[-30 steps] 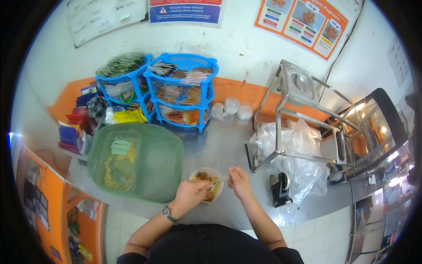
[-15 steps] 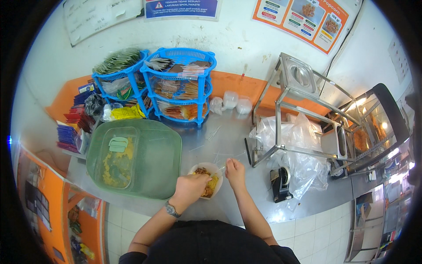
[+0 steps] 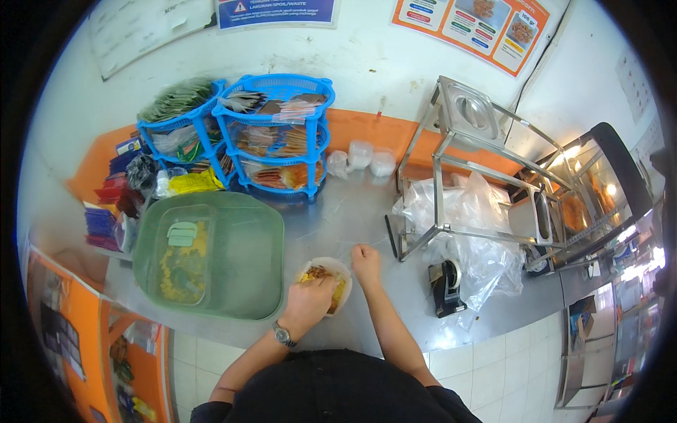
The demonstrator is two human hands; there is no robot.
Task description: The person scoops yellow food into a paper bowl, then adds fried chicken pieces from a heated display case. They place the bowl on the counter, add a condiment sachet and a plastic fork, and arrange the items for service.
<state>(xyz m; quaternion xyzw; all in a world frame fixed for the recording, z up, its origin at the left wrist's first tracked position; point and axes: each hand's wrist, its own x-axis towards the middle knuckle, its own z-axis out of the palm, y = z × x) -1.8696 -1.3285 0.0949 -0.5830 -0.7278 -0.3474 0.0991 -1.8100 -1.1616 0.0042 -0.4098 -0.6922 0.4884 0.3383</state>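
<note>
A white paper food box (image 3: 344, 273) stands on the steel counter in front of me, its top open. Inside lie yellow food (image 3: 340, 290) and brown bits. My left hand (image 3: 310, 304), a watch on its wrist, reaches over the box's left side. Its fingers are bent down at the food, and the fingertips are hidden from view. Just beyond the box's right rim is my right hand (image 3: 365, 262), closed like a fist. Whatever it may hold does not show. To the left sits a green tub (image 3: 257, 257) with a clear-windowed section (image 3: 187, 264) showing yellow food.
Blue tiered baskets (image 3: 275, 151) with sachets stand at the back, beside small clear plastic cups (image 3: 370, 158). On the right are a metal rack (image 3: 437, 190), clear plastic bags (image 3: 486, 261) and a black tape dispenser (image 3: 446, 289). The steel counter (image 3: 395, 331) ends close to me.
The view has shifted slightly, so the surroundings sit further left. My right hand has lowered its raised fingers into a tighter fist. My left hand stays over the food box.
</note>
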